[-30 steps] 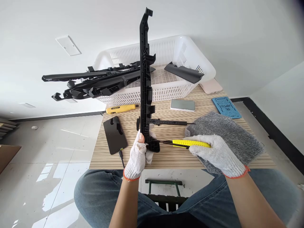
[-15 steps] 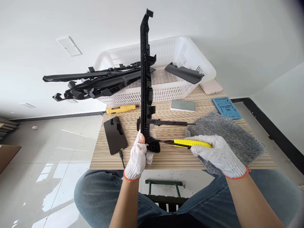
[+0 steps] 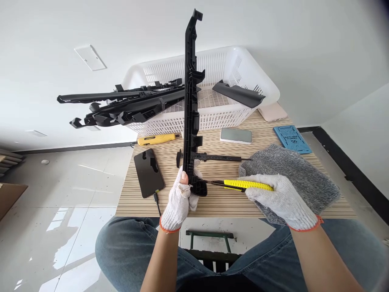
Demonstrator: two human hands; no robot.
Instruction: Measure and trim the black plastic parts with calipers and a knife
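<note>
A long black plastic trim piece (image 3: 190, 109) with clips along one side stands nearly upright before me. My left hand (image 3: 178, 198), in a white knit glove with the thumb tip bare, is closed round its lower end. In my gloved right hand (image 3: 278, 198) lies a yellow-and-black utility knife (image 3: 247, 185), pointing left. The knife's thin tip meets the right edge of the trim's lower end; whether it cuts in, I cannot tell. Behind the trim, a black caliper (image 3: 220, 157) lies on the table, partly hidden. Under my right hand is a grey cloth (image 3: 296, 174).
A white plastic basket (image 3: 219, 117) stands at the back, with more black trim pieces (image 3: 130, 106) jutting out leftward and a short black piece (image 3: 238, 94) inside. On the table (image 3: 130, 209) are a yellow pen-shaped tool (image 3: 156, 139), a phone (image 3: 148, 173), a grey-topped block (image 3: 236, 136) and a blue box (image 3: 292, 139).
The trim piece's upper end leans slightly further right in view. Both hands appear shifted a little to the right, along with the whole scene. The knife tip stays at the trim's lower edge.
</note>
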